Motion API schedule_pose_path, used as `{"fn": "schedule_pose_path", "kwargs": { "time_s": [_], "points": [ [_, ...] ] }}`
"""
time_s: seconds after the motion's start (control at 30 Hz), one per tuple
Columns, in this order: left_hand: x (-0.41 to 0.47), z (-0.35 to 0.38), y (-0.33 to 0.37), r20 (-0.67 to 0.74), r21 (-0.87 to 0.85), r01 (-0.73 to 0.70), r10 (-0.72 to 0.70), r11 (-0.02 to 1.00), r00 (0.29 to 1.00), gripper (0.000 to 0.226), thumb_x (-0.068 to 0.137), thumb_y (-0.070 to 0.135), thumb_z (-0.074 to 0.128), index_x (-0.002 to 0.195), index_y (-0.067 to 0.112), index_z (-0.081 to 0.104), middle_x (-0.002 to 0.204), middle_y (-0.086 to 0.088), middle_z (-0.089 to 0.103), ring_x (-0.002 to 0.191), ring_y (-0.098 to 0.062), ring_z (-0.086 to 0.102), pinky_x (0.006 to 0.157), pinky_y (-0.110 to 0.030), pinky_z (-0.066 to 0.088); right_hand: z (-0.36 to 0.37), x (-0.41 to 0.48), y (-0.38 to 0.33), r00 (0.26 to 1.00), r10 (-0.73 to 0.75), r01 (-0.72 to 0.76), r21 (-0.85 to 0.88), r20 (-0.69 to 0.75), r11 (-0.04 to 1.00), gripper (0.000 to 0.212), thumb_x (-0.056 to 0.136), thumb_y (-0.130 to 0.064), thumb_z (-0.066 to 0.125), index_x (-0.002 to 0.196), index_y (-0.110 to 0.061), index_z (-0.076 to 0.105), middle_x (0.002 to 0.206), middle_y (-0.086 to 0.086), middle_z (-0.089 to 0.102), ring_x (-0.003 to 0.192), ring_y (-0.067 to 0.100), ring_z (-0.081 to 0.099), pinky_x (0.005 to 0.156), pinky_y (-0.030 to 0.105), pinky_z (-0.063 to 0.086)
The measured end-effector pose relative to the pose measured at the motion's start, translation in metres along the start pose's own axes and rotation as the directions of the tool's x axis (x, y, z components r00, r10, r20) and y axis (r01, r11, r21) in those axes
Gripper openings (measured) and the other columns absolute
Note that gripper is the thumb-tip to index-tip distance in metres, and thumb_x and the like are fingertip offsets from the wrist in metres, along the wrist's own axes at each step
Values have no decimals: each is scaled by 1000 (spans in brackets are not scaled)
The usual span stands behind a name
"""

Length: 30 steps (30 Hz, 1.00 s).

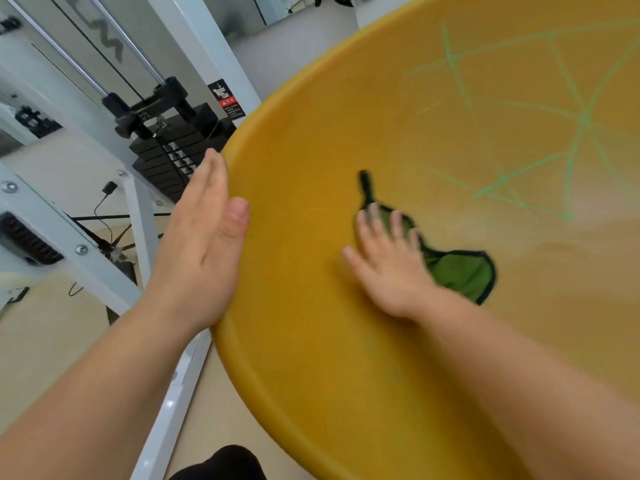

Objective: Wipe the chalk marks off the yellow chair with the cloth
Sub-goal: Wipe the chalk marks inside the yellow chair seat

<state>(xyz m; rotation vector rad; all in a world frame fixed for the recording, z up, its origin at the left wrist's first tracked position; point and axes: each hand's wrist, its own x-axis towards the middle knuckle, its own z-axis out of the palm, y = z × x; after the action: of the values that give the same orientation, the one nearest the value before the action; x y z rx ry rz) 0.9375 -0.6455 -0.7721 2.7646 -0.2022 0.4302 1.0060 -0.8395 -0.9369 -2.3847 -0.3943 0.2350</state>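
The yellow chair (311,341) fills the right side of the head view as a wide curved shell. Green chalk marks (581,123) cross its upper right part. A green cloth with black edging (460,275) lies flat on the shell. My right hand (388,265) presses on the cloth with spread, straight fingers; most of the cloth shows to the right of the palm. My left hand (204,251) holds the chair's left rim, thumb on the inner face and straight fingers behind the edge.
A white-framed weight machine (69,216) with a black weight stack (176,150) stands close to the left of the chair. Cables lie on the beige floor (41,348) below it. A dark knee (225,462) shows at the bottom edge.
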Motion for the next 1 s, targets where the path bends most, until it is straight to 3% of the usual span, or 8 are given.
{"fn": "schedule_pose_path", "kwargs": {
  "time_s": [0.2, 0.37, 0.5, 0.6, 0.7, 0.8, 0.9, 1.0],
  "points": [
    [-3, 1, -1, -30, 1, -25, 25, 1000, 999, 93, 88, 78, 4, 159, 18, 6, 166, 6, 6, 150, 0, 3, 119, -15, 1, 17, -111, -44, 839, -467, 439, 159, 280, 884, 70, 95, -72, 8, 152, -48, -26, 157, -27, -38, 143, 3, -41, 119, 33, -24],
    [-14, 6, -1, -71, 8, -27, 27, 1000, 997, 87, 93, 73, 10, 159, 16, 7, 166, 3, 5, 150, -2, 2, 113, -7, -2, -26, -73, 85, 990, 78, -31, -370, 115, 928, 77, 79, -84, -19, 149, -54, -26, 163, -20, -29, 152, 18, -29, 124, 55, -13],
    [-52, 17, 3, -119, -46, -30, 24, 998, 993, 78, 98, 64, 13, 159, 16, 6, 167, 1, 0, 152, -7, -2, 120, -19, -1, -26, -46, 85, 948, 315, -316, -258, -46, 913, 89, 81, -81, -18, 159, -39, -13, 166, -12, -24, 154, 27, -22, 122, 61, -11],
    [-59, 17, 4, -100, -5, -50, 50, 999, 994, 78, 99, 63, 14, 158, 13, 5, 167, -3, -2, 153, -13, -4, 123, -29, 0, 17, -64, 5, 996, 39, -31, -104, 76, 994, 105, 67, -89, -24, 158, -37, -18, 164, -13, -29, 154, 25, -25, 124, 52, -12],
    [-55, 13, 6, -44, 138, -54, 61, 989, 997, 83, 96, 66, 17, 158, 11, 8, 166, -9, -4, 153, -20, -8, 123, -39, 0, 35, -112, -54, 935, -311, 290, 135, 168, 947, 80, 86, -81, -7, 155, -43, -23, 161, -21, -33, 149, 10, -34, 121, 34, -20],
    [-55, 11, 9, 26, 311, -71, 66, 948, 997, 93, 89, 74, 21, 158, 12, 12, 166, -11, -5, 152, -25, -11, 123, -47, 1, 25, -114, -23, 896, -387, 397, -5, 218, 918, 70, 89, -79, -4, 150, -50, -24, 160, -23, -32, 151, 9, -30, 123, 34, -17],
    [-59, 10, 12, 70, 372, -83, 62, 925, 996, 97, 85, 79, 25, 158, 15, 16, 166, -8, -5, 152, -24, -15, 122, -45, -3, 1, -84, 52, 991, -75, 109, -338, 113, 935, 85, 73, -87, -22, 150, -51, -24, 161, -18, -29, 156, 20, -18, 125, 54, -6],
    [-68, 13, 13, 82, 402, -96, 68, 911, 994, 96, 83, 79, 27, 155, 16, 26, 166, -9, 1, 152, -26, -14, 122, -48, -1, -20, -68, 87, 969, 247, -243, -331, -30, 912, 84, 82, -83, -16, 157, -45, -15, 166, -15, -23, 155, 24, -20, 123, 62, -8]
  ]
}}
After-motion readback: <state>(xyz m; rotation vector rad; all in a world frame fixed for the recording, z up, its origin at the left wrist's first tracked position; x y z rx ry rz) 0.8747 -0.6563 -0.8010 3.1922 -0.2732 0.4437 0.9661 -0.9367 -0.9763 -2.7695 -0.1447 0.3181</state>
